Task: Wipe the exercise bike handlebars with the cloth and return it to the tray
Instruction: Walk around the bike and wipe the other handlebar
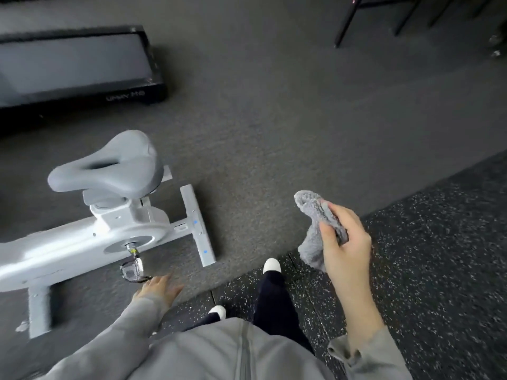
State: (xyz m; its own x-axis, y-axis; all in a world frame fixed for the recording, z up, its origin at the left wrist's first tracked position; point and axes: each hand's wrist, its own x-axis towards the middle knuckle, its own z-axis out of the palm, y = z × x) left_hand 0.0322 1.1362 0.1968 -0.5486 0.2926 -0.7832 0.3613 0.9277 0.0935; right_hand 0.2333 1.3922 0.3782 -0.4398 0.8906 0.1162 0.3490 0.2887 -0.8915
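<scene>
Head view, looking down. Nearest: grey sweatshirt point(233, 352) fills the bottom edge; dark trousers point(271, 300) and two white shoe tips, one point(272, 265) ahead of the other point(218, 311), stand on black speckled floor mat point(425, 256).

Right hand point(347, 250) raised at right, fingers point(327, 237) clenched around a grey fluffy cloth point(315, 215); cloth bunched, one end sticking up above the hand, the other hanging below it. Cloth is in the air, well apart from the bike.

Left hand point(157, 287) low at left, blurred, fingers spread and released, holding nothing; it sits just beside the bike pedal point(131, 270). Contact with pedal: cannot tell.

White exercise bike point(82, 242) at left on grey carpet point(274, 133), body running off the left edge. Grey saddle point(109, 163) on top; rear foot bar point(197, 223) lies flat on the carpet. Handlebars out of frame.

Farther: black treadmill point(76, 67) at upper left, on the carpet. Dark metal legs point(348, 20) at top right.
</scene>
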